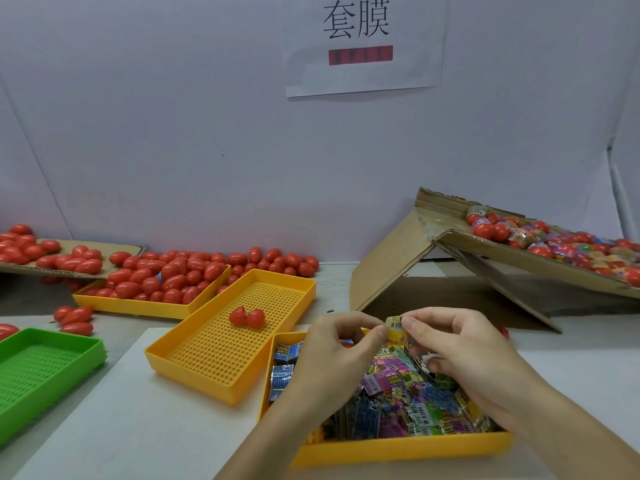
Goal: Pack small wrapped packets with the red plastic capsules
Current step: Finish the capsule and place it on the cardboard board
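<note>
Pinching a small yellow wrapped packet (394,328) between both sets of fingertips, I am holding it up just above the far edge of the packet tray (398,448): my left hand (332,355) is gripping it with thumb and forefinger from nine o'clock, my right hand (460,351) is gripping it from three o'clock, and the other fingers of both hands are curling loosely underneath. Below my wrists that orange tray is sitting heaped with loose wrapped packets (408,400), blue, pink, green and purple, and a few blue ones are lining its nine o'clock side. At ten o'clock from my hands a perforated orange tray (194,355) is lying slantwise, touching the packet tray's corner, and two red capsule halves (246,317) are resting on its mesh floor, side by side and touching. Further out at ten o'clock another orange tray (138,304) is brimming with whole red capsules (166,277), and more of them are spilling over the table behind it and onto a flat cardboard sheet (114,249) at the far nine o'clock edge. A green slotted tray (52,372) is sitting at eight o'clock, well apart from my hands. At two o'clock a tilted cardboard box (391,275) is propping up a flap covered with red capsules already wrapped in colourful film (554,244). At twelve o'clock a paper sign (363,46) is hanging on the white wall.
</note>
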A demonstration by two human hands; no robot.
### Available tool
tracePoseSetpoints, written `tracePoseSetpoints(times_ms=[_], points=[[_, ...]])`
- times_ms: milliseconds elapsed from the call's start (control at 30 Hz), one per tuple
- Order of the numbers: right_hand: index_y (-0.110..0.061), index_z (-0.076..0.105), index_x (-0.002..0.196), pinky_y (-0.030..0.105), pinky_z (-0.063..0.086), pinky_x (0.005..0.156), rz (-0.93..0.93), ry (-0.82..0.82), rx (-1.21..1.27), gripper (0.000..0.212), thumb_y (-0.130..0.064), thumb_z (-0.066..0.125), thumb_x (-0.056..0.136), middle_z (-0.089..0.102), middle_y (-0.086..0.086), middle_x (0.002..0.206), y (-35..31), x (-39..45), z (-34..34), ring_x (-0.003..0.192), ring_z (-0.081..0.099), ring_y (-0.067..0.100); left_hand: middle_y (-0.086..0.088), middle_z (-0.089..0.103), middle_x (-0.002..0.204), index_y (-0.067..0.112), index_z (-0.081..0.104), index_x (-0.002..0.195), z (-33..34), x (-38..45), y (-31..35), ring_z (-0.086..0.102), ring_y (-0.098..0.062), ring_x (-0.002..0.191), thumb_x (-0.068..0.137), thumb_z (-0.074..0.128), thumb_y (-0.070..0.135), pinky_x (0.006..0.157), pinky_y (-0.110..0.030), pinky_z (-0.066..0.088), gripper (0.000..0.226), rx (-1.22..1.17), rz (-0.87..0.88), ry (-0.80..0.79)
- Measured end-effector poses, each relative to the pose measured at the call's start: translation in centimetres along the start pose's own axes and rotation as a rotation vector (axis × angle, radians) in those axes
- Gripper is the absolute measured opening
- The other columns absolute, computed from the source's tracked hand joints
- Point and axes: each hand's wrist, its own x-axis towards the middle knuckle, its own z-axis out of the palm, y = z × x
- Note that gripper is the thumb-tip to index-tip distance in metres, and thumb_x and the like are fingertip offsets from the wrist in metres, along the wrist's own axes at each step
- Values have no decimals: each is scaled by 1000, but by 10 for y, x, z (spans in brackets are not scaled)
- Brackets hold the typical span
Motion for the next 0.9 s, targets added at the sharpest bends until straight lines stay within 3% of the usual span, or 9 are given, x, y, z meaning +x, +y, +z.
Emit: tracePoseSetpoints(times_ms=[167,333,433,667,833,900], points=[[-17,77,97,29,51,62,-17,33,51,12,-20,69,88,75,3,79,2,0,1,67,67,8,10,58,54,22,75,80,-2,0,2,49,-3,42,90,72,25,49,-18,42,11,-98,-59,-12],[-13,78,97,27,48,59,14,-5,120,15,-19,65,91,74,6,81,3,2,1,67,64,11,-3,55,51,17,79,80,-4,0,2,45,-15,43,80,74,34,48,-28,43,18,-364,-157,-88],[-12,79,97,33,50,65,6,-48,165,21,-25,65,86,72,9,83,3,2,1,70,63,14,-1,55,51,16,79,80,-4,0,3,45,-14,43,86,73,25,47,-27,43,12,-418,-173,-68],[-26,76,100,26,48,56,-83,-108,224,29,-27,72,72,72,4,74,-2,-3,3,65,61,11,6,56,52,21,75,72,-1,2,1,50,-4,47,89,72,19,56,-28,47,18,-209,-117,162],[-34,70,109,23,48,58,-170,-103,118,33,-28,72,77,75,6,85,-5,-8,5,67,61,10,9,54,54,25,72,83,2,0,0,49,-2,50,88,73,20,56,-22,45,8,-46,-65,78],[-33,67,113,15,50,60,-202,-98,28,28,-20,69,87,75,3,84,-4,-8,5,66,65,3,9,51,53,32,67,98,4,-1,-1,47,-2,51,86,73,16,54,-20,42,21,7,-23,41]])
